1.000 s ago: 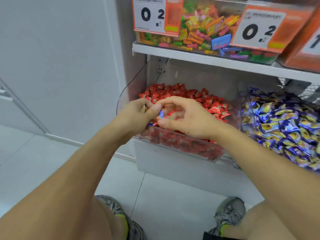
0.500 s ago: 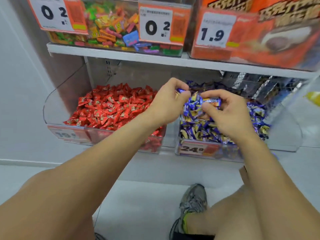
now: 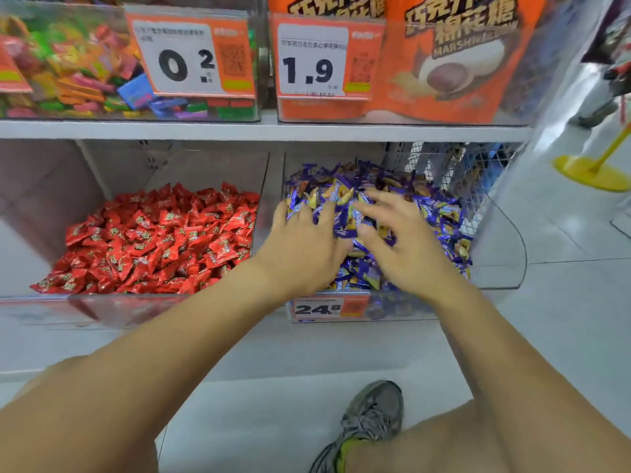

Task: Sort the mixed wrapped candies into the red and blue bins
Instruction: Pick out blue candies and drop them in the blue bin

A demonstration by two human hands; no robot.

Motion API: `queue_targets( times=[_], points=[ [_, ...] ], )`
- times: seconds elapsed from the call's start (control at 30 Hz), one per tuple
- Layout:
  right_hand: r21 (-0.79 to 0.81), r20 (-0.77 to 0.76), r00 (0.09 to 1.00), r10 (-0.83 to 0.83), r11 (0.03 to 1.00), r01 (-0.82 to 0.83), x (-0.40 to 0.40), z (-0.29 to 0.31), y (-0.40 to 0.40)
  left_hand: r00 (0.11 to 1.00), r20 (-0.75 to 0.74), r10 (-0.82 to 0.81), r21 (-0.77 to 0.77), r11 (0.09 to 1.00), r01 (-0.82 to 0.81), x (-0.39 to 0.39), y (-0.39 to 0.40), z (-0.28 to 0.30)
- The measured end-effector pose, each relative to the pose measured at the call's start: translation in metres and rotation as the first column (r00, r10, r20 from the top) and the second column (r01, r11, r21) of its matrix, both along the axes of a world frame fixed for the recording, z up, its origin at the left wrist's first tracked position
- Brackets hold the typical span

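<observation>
Now both hands hover over the blue bin (image 3: 502, 254) at 2 o'clock, palms down. Left hand (image 3: 304, 254) has its fingers spread, tips touching the blue candies (image 3: 440, 213). Right hand (image 3: 406, 247) is spread too, fingers blurred, holding nothing visible. Red candies (image 3: 160, 240) fill the red bin (image 3: 112, 308) at 9 o'clock. Price tag (image 3: 317, 308) sits at the blue bin's front.

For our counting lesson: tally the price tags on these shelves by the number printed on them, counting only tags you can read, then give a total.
Tags reading 0.2: 1
Tags reading 1.9: 1
Tags reading 24.8: 1
Total: 3
An orange tag at the far left edge is cut off and unreadable, so left out.
</observation>
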State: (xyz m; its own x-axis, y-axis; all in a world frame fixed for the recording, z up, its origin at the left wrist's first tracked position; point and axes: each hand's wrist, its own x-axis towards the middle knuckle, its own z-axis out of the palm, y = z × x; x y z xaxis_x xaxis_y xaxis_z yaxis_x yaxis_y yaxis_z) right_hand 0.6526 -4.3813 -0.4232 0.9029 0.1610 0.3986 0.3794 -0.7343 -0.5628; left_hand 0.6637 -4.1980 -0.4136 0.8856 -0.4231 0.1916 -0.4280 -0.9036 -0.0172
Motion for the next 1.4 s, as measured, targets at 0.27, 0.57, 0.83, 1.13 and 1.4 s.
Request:
queue_targets(
  times=[0.27,0.57,0.83,1.13,1.4],
  points=[
    [-0.441,-0.221,0.959,-0.175,0.895,0.062,0.013,-0.018,0.0,0.973,-0.228,0.044,0.126,0.992,-0.015,0.009,-0.026,-0.007],
    [-0.474,-0.252,0.894,-0.371,0.852,0.22,0.006,0.006,-0.036,0.875,-0.48,-0.064,-0.074,0.997,0.032,0.029,-0.042,-0.011],
    [-0.297,-0.045,0.999,0.014,0.954,-0.026,-0.028,0.005,0.035,0.944,0.16,-0.287,-0.357,0.875,0.327,-0.02,0.047,0.01],
    [-0.438,0.19,0.929,0.319,0.874,-0.21,-0.049,-0.009,0.151,0.99,0.038,0.137,-0.001,0.991,-0.137,-0.052,0.207,-0.034],
    [-0.492,-0.007,0.976,0.216,0.849,-0.191,-0.026,-0.008,0.21,0.987,-0.082,0.135,-0.071,0.987,-0.141,-0.035,0.244,-0.033]
  ],
)
